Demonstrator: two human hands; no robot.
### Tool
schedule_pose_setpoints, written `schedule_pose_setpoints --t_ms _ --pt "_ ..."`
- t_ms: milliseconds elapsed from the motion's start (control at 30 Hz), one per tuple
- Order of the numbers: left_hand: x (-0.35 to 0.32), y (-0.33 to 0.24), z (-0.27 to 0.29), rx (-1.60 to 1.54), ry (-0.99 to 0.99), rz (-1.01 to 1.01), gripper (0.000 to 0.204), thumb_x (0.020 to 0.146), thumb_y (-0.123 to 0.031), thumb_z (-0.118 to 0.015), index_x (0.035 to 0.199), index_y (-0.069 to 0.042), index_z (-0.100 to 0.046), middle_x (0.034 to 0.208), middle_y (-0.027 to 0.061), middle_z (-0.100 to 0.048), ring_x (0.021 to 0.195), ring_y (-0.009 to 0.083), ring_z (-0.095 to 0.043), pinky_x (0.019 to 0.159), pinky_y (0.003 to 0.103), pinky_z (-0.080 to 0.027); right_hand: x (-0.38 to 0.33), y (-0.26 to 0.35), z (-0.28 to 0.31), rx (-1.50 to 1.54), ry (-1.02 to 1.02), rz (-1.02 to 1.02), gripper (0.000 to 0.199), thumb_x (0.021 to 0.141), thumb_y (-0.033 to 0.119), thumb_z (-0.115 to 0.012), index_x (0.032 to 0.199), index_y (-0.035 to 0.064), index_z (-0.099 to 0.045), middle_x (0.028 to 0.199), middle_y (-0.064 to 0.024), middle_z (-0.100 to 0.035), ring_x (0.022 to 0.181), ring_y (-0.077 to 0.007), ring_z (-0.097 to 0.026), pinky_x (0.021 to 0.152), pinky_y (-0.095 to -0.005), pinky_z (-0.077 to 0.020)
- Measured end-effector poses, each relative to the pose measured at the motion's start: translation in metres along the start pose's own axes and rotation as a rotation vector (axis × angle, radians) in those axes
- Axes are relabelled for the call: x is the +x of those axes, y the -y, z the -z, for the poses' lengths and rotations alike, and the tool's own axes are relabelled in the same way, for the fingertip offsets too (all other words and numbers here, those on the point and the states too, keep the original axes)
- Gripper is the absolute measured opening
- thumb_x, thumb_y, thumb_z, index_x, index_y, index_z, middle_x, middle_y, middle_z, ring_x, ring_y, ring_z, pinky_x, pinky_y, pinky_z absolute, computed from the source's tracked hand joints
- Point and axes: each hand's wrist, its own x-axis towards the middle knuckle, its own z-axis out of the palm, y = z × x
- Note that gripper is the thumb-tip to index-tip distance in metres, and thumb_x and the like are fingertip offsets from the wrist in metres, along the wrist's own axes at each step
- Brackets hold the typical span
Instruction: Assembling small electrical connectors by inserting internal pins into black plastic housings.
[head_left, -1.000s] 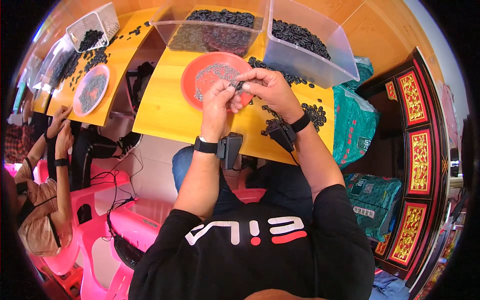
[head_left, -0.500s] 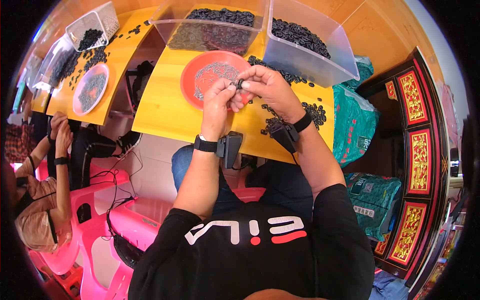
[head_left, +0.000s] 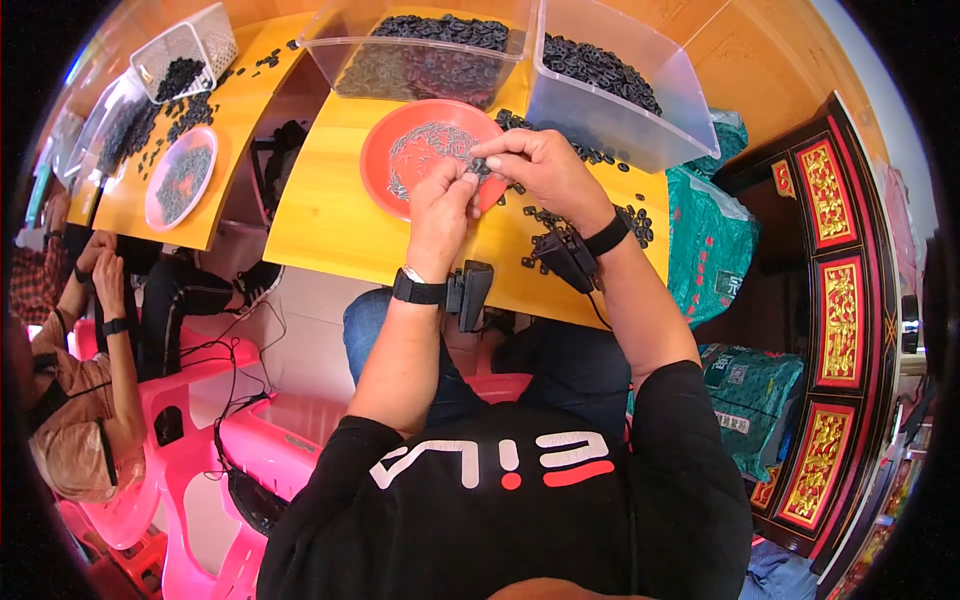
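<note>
Over the right rim of the red bowl (head_left: 375,170), my two hands meet at a small black oval part (head_left: 480,168). My left hand (head_left: 441,212) is closed on it, thumb on top. My right hand (head_left: 548,176) is closed, thumb and forefinger together at the part's far side; whatever lies between those fingertips is too small to make out. Many thin grey metal pins (head_left: 440,143) lie in the bowl. Loose black parts (head_left: 636,228) are scattered on the yellow table (head_left: 325,200), beside and under my right wrist.
Two clear plastic bins (head_left: 640,130) of black parts stand along the back. Green bags (head_left: 708,245) are at the right, next to a carved dark cabinet (head_left: 835,270). To the left, a co-worker's hands (head_left: 103,255) are near another table with a pink bowl (head_left: 208,185) and white basket (head_left: 222,45).
My right hand has shifted slightly, its fingertips now on the far side of the black part. My left hand has turned a little. The co-worker's hands have moved left and down.
</note>
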Motion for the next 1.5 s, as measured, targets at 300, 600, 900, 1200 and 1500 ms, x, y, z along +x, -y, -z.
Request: schedule_pose_setpoints --t_ms 300,600,900,1200,1500 --pt "0.002 0.0 0.001 0.026 -0.006 -0.003 0.013 0.089 -0.01 -0.047 0.077 -0.006 -0.051 0.066 -0.0001 -0.052 0.056 0.0082 -0.048 0.053 0.022 -0.04 0.003 0.007 0.008 0.007 0.029 -0.017 0.019 0.086 0.005 -0.057 0.102 0.0009 -0.067 0.081 0.0007 -0.063 0.072 -0.0049 -0.053 0.065 -0.0208 -0.0444" --pt "0.003 0.003 0.003 0.125 0.005 -0.054 0.015 0.088 -0.009 -0.048 0.074 -0.006 -0.049 0.064 0.0006 -0.051 0.056 0.0082 -0.047 0.052 0.022 -0.039 0.003 0.006 0.009 -0.026 0.069 0.005 0.02 0.085 0.004 -0.057 0.102 0.0008 -0.067 0.085 -0.0015 -0.065 0.075 -0.0059 -0.056 0.068 -0.0213 -0.0451" --pt "0.0 -0.001 0.002 0.135 0.015 -0.054 0.014 0.087 -0.008 -0.048 0.074 -0.004 -0.05 0.064 0.0008 -0.051 0.056 0.0085 -0.047 0.053 0.023 -0.038 0.004 0.005 0.008 -0.094 0.127 0.008 0.021 0.085 0.005 -0.056 0.103 0.0009 -0.067 0.085 0.0012 -0.064 0.073 -0.0039 -0.052 0.065 -0.0199 -0.0421" --pt "-0.001 -0.001 0.001 0.242 0.017 -0.114 0.016 0.085 -0.008 -0.05 0.071 -0.001 -0.053 0.062 0.002 -0.051 0.054 0.0094 -0.044 0.05 0.025 -0.036 0.005 0.001 0.008 -0.135 0.106 0.047 0.018 0.083 0.006 -0.058 0.098 0.0006 -0.067 0.08 -0.0067 -0.068 0.073 -0.009 -0.058 0.068 -0.0253 -0.0475" --pt "-0.002 -0.001 -0.004 0.075 -0.014 -0.019 0.014 0.087 -0.008 -0.048 0.075 -0.003 -0.054 0.061 0.0007 -0.051 0.053 0.008 -0.047 0.049 0.023 -0.038 -0.001 0.009 0.002 -0.102 0.096 -0.033 0.023 0.084 0.005 -0.056 0.105 0.0001 -0.065 0.085 -0.0015 -0.062 0.075 -0.0072 -0.055 0.07 -0.0219 -0.0439"
